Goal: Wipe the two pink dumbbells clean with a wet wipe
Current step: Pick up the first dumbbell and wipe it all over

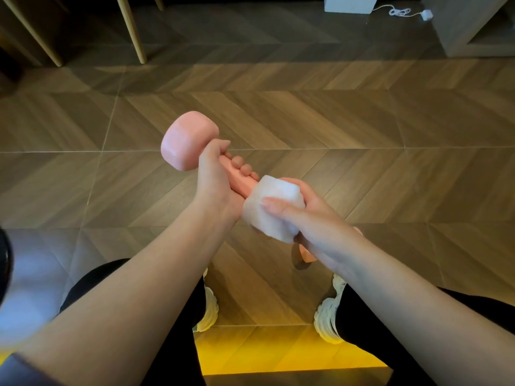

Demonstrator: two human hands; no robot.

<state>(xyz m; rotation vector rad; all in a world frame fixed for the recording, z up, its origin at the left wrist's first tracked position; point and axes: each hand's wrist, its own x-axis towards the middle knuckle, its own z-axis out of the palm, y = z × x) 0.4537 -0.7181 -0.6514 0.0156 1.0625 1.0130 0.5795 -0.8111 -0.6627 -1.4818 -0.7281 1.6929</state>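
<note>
A pink dumbbell (188, 142) is held in the air above the wooden floor, its far head pointing up and left. My left hand (216, 179) grips its handle, fingers curled round the bar. A white wet wipe (271, 208) is wrapped over the dumbbell's near head. My right hand (309, 218) holds the wipe round that head, thumb lying across it. Part of a second pink dumbbell (303, 253) shows on the floor under my right wrist, mostly hidden.
Herringbone wooden floor (362, 129) spreads all around. My knees in black trousers and white shoes (328, 316) are below. Wooden chair legs (133, 29) stand at the far left, a grey cabinet (473, 29) and a white cable (401, 11) at the far right.
</note>
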